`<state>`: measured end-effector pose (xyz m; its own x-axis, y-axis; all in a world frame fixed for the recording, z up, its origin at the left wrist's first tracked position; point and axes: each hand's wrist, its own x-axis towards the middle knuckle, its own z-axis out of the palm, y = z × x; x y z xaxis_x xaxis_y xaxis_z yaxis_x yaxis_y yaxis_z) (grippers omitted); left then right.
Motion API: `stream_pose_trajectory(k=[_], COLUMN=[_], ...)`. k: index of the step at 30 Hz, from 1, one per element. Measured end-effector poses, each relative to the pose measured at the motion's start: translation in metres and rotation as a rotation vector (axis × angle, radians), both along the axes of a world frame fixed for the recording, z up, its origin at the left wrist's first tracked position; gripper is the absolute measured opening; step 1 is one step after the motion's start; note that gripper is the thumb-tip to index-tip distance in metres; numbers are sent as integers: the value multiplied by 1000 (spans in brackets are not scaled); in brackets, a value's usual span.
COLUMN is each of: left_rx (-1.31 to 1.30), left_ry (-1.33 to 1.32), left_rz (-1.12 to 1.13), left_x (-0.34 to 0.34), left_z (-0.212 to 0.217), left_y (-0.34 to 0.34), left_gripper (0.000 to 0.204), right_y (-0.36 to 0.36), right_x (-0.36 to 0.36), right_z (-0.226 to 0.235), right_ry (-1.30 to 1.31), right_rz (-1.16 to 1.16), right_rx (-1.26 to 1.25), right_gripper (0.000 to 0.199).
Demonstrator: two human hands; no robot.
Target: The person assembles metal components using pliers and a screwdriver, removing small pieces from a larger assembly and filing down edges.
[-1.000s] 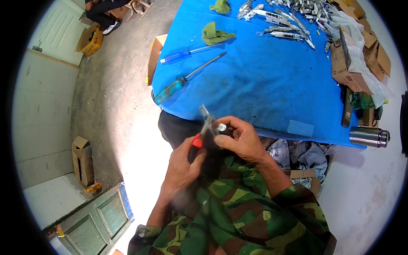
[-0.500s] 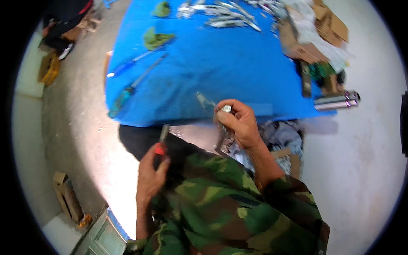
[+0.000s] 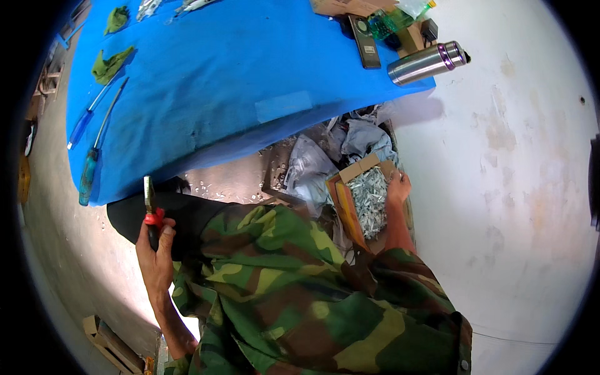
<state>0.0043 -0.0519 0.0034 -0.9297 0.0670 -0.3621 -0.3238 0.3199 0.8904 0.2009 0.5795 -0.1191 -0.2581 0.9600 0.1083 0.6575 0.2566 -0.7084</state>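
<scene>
My left hand (image 3: 156, 250) is closed round the handles of pliers (image 3: 150, 212) with red and black grips, the metal jaws pointing up, away from me. It is above my dark-trousered leg, near the table's front edge. Over on the right, my right hand (image 3: 399, 189) is at the far right rim of an open cardboard box (image 3: 347, 209). Its fingers are curled in; whether they hold a small piece or the box flap is hidden. Many small silvery metal pieces (image 3: 369, 203) fill the box.
A blue-covered table (image 3: 206, 81) carries two screwdrivers (image 3: 89, 172), green cloths (image 3: 111, 65), a phone (image 3: 364, 42) and a steel flask (image 3: 425, 64). Beneath its edge lie grey plastic bags (image 3: 307, 165) and scattered bits. A white wall (image 3: 500, 187) stands close on my right.
My right hand has moved from above the table edge, where it held a small metal part, to the box at the right. The view has swung right; my left hand keeps the pliers.
</scene>
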Motion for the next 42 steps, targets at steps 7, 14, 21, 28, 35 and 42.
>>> stream_pose_trajectory(k=[7,14,21,28,35,42], left_rx=[53,-127,-207,-555,-841,-847], left_ry=[20,101,236,346,455,334], left_rz=[-22,21,126,254,108,-60], left_x=[0,0,-16,-61,-132,-193], left_z=[-11,-4,36,69,66,57], left_y=[6,6,2,-44,-85,-85], left_gripper=[48,28,39,45,53,53], right_y=[43,-68,-228,-325,-356,-372], right_x=[62,-119,-266,-339,-393,-441], right_z=[-41,19,126,152,145,127], right_ry=[-143,343,578,563,504,501], right_rz=[-184,218,876,1311,1525,1582], right_rx=[-12,-305,-635,-637,-426,-375], right_gripper=[29,23,37,37,33,31])
